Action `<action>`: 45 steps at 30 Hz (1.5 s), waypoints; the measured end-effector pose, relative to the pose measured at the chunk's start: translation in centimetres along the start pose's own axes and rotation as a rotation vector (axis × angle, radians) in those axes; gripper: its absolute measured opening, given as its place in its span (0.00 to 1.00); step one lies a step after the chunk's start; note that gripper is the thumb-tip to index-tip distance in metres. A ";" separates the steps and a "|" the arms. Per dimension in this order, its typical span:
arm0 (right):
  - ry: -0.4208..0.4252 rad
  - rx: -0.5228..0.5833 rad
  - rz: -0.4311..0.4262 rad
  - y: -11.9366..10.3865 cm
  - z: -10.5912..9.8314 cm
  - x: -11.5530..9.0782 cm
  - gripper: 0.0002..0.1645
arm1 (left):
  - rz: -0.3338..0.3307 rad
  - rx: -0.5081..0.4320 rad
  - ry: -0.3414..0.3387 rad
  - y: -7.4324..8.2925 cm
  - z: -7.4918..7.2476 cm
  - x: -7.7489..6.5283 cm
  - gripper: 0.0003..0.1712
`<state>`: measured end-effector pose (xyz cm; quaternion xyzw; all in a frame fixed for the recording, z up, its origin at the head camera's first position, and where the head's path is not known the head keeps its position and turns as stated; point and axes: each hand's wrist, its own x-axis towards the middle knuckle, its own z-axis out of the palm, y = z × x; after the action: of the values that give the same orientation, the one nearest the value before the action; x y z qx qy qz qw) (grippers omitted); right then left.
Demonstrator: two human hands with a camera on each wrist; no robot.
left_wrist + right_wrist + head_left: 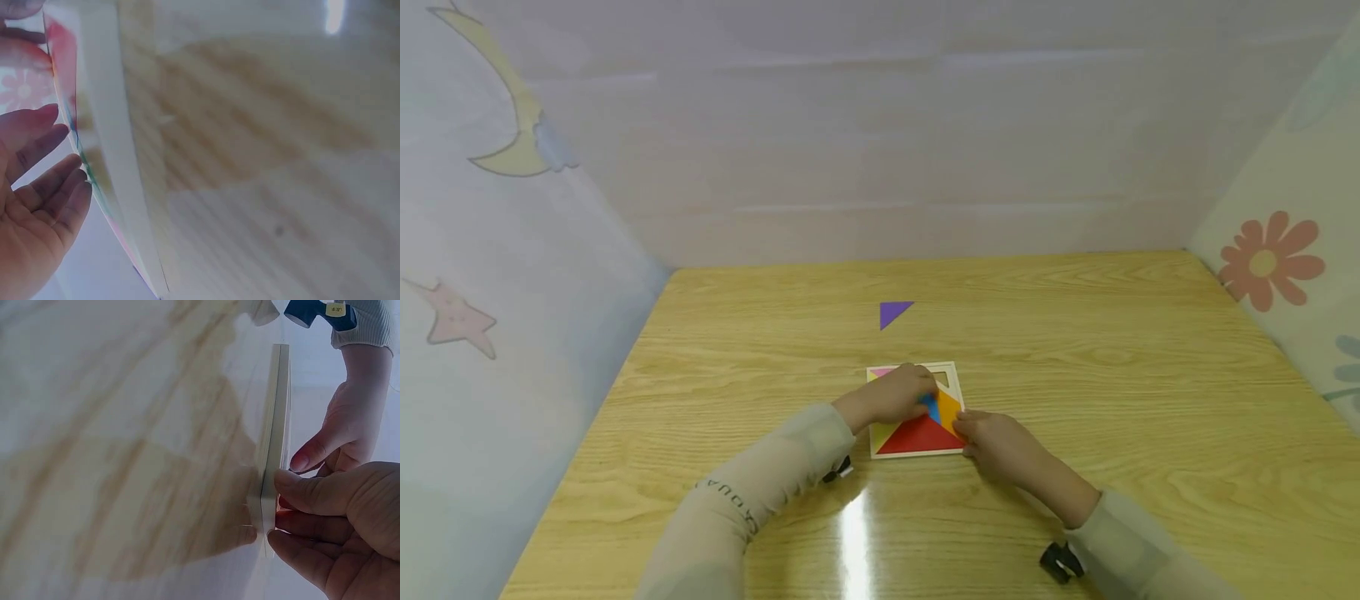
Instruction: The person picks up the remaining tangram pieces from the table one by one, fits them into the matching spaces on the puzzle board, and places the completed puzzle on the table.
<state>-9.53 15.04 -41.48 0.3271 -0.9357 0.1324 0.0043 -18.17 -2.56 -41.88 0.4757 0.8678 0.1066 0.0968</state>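
A tangram tray [917,455] with a pale wooden rim lies on the table, holding flat coloured pieces. Across its upper left reaches my left hand [891,394], relaxed fingers touching the pieces near the blue piece [934,407]. At the tray's right edge my right hand [1000,444] grips the rim, and the right wrist view shows its thumb and fingers [312,525] against the side. Red [917,436], orange [950,410] and yellow pieces [881,434] show around the left hand. A pink piece [877,372] is partly covered. Bare wood shows in the upper right.
A purple triangle [895,313] lies on the wooden table [760,333] beyond the tray. Patterned cloth walls [880,150] stand at the back and both sides. Dark wrist devices [1062,562] sit by both sleeves.
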 end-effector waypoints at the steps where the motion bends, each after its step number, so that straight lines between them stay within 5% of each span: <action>1: -0.003 0.003 0.002 0.0 0.0 0.0 0.09 | -0.017 -0.014 -0.006 -0.1 -0.1 0.1 0.13; 10: -0.016 0.012 0.025 -0.1 -0.2 0.0 0.08 | -0.131 -0.114 -0.017 -1.8 -1.1 0.4 0.15; 30: -0.066 0.017 0.084 0.1 0.1 0.1 0.09 | -0.313 -0.283 0.104 -5.5 -1.5 1.4 0.15; 45: -0.087 0.029 0.125 -0.1 0.0 0.1 0.15 | -0.436 -0.166 0.271 -8.0 -1.3 2.8 0.09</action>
<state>-9.56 14.95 -41.46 0.2736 -0.9515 0.1315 -0.0493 -26.46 -4.57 -43.04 0.2494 0.9430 0.2168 0.0392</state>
